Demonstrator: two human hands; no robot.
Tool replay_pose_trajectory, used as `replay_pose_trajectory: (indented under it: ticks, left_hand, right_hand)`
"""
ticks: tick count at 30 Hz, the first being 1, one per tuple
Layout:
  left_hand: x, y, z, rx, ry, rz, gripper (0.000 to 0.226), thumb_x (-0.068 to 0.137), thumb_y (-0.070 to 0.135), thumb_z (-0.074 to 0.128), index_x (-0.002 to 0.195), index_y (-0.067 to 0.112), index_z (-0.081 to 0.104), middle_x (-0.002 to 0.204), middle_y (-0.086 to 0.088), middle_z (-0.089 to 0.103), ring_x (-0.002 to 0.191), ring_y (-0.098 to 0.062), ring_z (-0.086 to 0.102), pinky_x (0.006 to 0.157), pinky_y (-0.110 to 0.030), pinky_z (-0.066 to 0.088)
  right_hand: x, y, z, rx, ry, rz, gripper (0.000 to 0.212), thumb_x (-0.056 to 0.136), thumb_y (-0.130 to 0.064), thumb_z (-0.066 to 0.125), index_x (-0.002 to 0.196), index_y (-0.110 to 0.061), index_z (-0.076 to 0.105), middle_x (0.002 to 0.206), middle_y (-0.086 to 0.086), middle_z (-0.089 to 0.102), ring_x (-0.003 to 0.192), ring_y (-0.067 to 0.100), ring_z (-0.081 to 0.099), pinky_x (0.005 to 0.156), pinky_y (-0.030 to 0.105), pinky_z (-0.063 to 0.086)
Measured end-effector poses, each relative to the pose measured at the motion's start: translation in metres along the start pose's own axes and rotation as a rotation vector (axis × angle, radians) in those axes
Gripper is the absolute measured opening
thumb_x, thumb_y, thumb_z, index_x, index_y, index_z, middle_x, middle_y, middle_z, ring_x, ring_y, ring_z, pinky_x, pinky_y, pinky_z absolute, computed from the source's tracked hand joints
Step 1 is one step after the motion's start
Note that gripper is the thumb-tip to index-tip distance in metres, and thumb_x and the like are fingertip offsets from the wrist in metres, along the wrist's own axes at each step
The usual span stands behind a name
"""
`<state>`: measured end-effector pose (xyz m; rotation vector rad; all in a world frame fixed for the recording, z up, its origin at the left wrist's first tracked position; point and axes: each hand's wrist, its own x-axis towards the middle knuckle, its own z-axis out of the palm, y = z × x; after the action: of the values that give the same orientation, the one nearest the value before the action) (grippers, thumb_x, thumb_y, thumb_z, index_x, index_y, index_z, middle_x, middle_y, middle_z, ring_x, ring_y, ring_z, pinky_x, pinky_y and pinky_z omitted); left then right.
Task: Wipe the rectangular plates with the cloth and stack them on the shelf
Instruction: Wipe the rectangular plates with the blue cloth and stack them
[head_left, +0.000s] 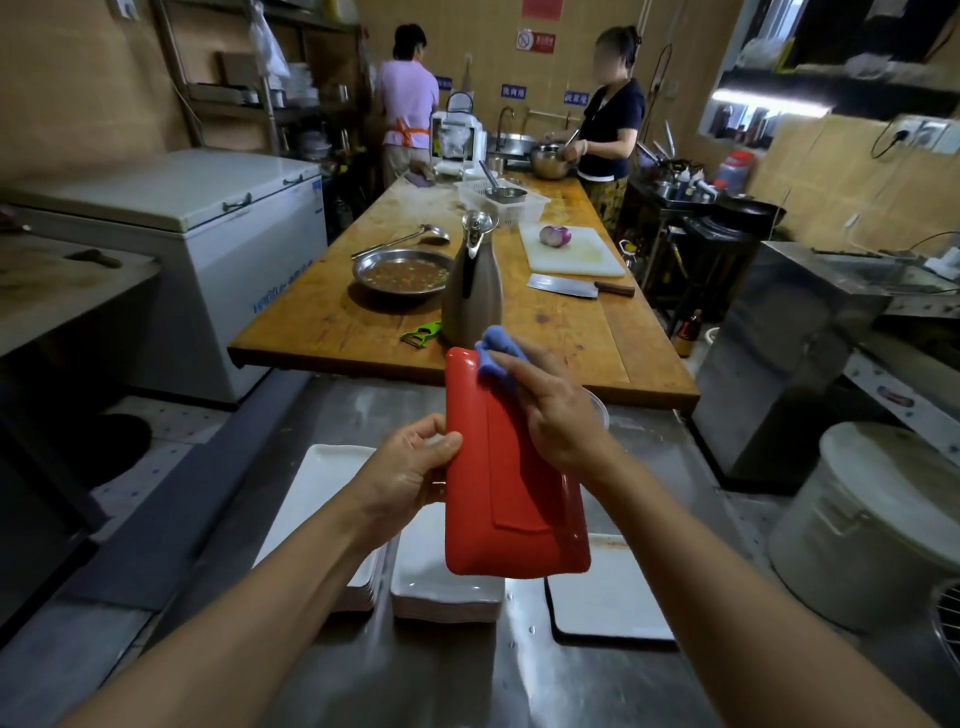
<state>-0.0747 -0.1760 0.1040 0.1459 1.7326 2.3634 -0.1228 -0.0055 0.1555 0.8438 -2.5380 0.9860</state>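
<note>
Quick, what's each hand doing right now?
Left hand: grips the red plate by its edge.
Right hand: presses the blue cloth onto the plate.

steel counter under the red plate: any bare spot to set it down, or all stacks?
Crowded under the red plate: three white plate stacks abreast. Bare steel counter lies nearer than the stacks, between the forearms, and beyond them toward the wooden table.
</note>
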Motion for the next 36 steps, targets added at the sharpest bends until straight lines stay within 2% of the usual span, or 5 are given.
replay_pose_trajectory:
  ticks: [8, 12, 25, 30, 36]
  left_hand:
    - [0.003, -0.011, -0.010, -0.045, 0.134, -0.019, 0.009, 0.086, 0.014, 0.055, 0.092, 0.009, 0.059, 0.083, -0.011, 0.066, 0.070, -0.017, 0.062, 0.060, -0.024, 0.055]
    - [-0.001, -0.013, -0.011, -0.054, 0.135, -0.048, 0.009, 0.092, 0.011, 0.048, 0.087, 0.010, 0.054, 0.078, -0.011, 0.057, 0.064, -0.016, 0.053, 0.063, -0.028, 0.048]
    - [0.011, -0.026, -0.010, -0.130, 0.178, -0.096, 0.019, 0.097, 0.006, 0.042, 0.085, 0.011, 0.055, 0.058, 0.003, 0.065, 0.048, -0.006, 0.060, 0.048, -0.017, 0.050]
    - [0.018, -0.032, 0.006, -0.073, 0.157, -0.132, 0.017, 0.098, 0.008, 0.043, 0.086, 0.011, 0.056, 0.065, -0.002, 0.063, 0.051, -0.008, 0.060, 0.050, -0.020, 0.052]
    - [0.032, -0.032, 0.042, 0.306, 0.096, -0.015, 0.017, 0.095, 0.010, 0.052, 0.079, 0.015, 0.054, 0.062, -0.001, 0.065, 0.055, -0.012, 0.061, 0.050, -0.023, 0.051]
  right_hand:
    - [-0.081, -0.016, 0.049, -0.042, -0.063, -0.158, 0.040, 0.093, -0.013, 0.050, 0.134, -0.014, 0.051, 0.149, 0.003, 0.033, 0.141, 0.020, 0.026, 0.115, 0.035, 0.024]
    - [-0.070, -0.006, 0.039, -0.075, -0.037, -0.020, 0.043, 0.094, -0.014, 0.046, 0.137, -0.014, 0.047, 0.150, 0.002, 0.031, 0.139, 0.023, 0.030, 0.114, 0.040, 0.027]
    - [-0.139, 0.001, 0.051, -0.027, 0.038, 0.041, 0.053, 0.081, 0.000, 0.061, 0.130, -0.018, 0.054, 0.146, -0.012, 0.031, 0.137, 0.006, 0.029, 0.110, 0.012, 0.025]
    - [-0.160, 0.021, 0.032, -0.112, 0.105, 0.259, 0.045, 0.076, 0.004, 0.068, 0.117, -0.012, 0.063, 0.128, -0.006, 0.052, 0.109, 0.013, 0.057, 0.088, 0.016, 0.046]
    - [-0.156, 0.049, 0.005, 0.038, 0.356, 0.513, 0.033, 0.078, 0.008, 0.046, 0.099, -0.005, 0.068, 0.091, 0.001, 0.062, 0.077, -0.002, 0.053, 0.068, 0.000, 0.035]
